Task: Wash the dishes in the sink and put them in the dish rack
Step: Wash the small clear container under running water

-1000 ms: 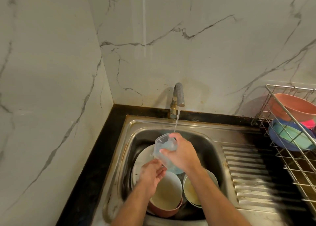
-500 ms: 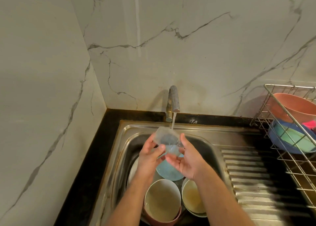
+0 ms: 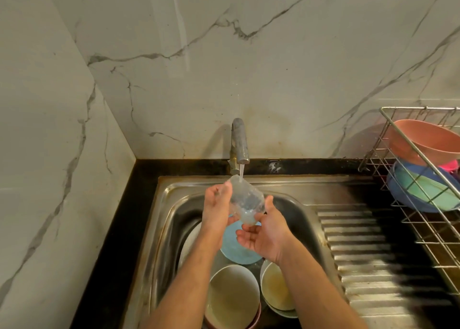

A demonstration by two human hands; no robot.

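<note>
The left hand [image 3: 216, 210] curls round the 9 o'clock side of a clear cup [image 3: 246, 200], thumb up near its rim; the right hand [image 3: 265, 234] lies under and at the cup's 4 o'clock with palm up and fingers loosely spread, touching the cup's base rather than closing on it, so the grip seems to rest mostly with the left. The cup is tilted, mouth toward 11 o'clock, right under the tap [image 3: 240, 141], whose thin stream [image 3: 241, 173] runs onto its rim. The likeliest slip is the cup itself: wet, smooth plastic held largely from one side could twist out and drop onto the dishes in the sink [image 3: 171, 204] below, where a blue plate [image 3: 234, 249] lies at 6 o'clock of the hands, with a cream bowl [image 3: 232, 296] and a second bowl [image 3: 276, 286] nearer the person. A fall there would probably do no harm beyond splashing dirty water back onto the cup. Water striking the tilted rim may also spray toward the wall or the counter [image 3: 142, 179]. The rack [image 3: 420, 179] at 3 o'clock already holds a pink bowl [image 3: 423, 141] and blue and green dishes [image 3: 420, 191], crowded at its near end, so setting the cup in carelessly could topple it.
</note>
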